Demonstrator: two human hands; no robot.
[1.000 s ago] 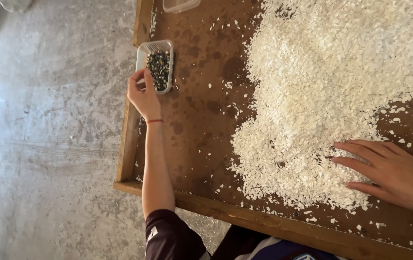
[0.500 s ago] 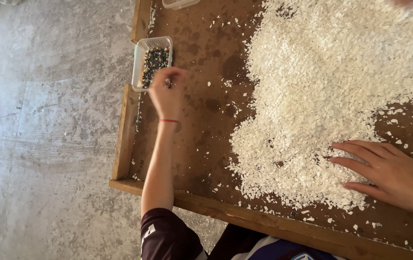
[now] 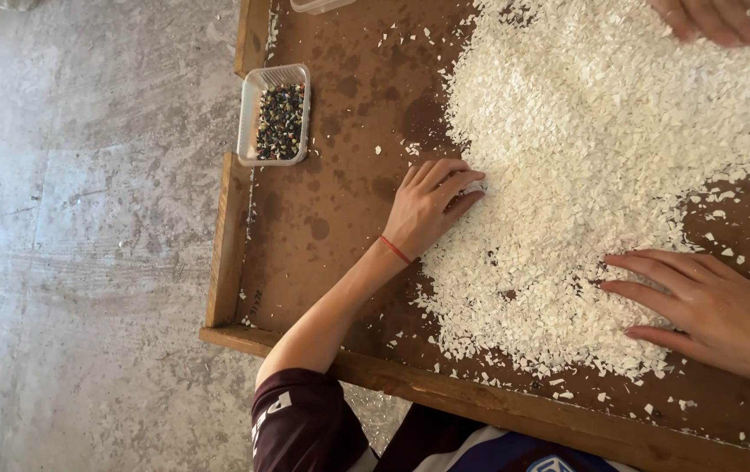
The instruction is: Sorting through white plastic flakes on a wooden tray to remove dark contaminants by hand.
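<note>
The heap of white flakes (image 3: 602,175) spreads across the right and middle of the brown wooden sorting tray (image 3: 340,236), thick in the centre and thinning to loose chips at its edges, with a few dark specks showing among the white. My left hand (image 3: 432,205) lies at the heap's left margin, fingers together and gently bent, the tips resting on the flakes; it grips nothing that I can see. A thin red band (image 3: 394,250) circles that wrist. My right hand (image 3: 707,306) is flat and spread wide on the lower right part of the heap, palm down, holding nothing.

Well apart from my left hand, up by the tray's raised left rim, sits a small clear plastic tub (image 3: 275,114) filled with dark, mixed-colour bits (too small to tell what they are). Another person's fingers (image 3: 716,17) touch the heap at the top right corner. Beyond the tray lies grey concrete floor (image 3: 78,245).
</note>
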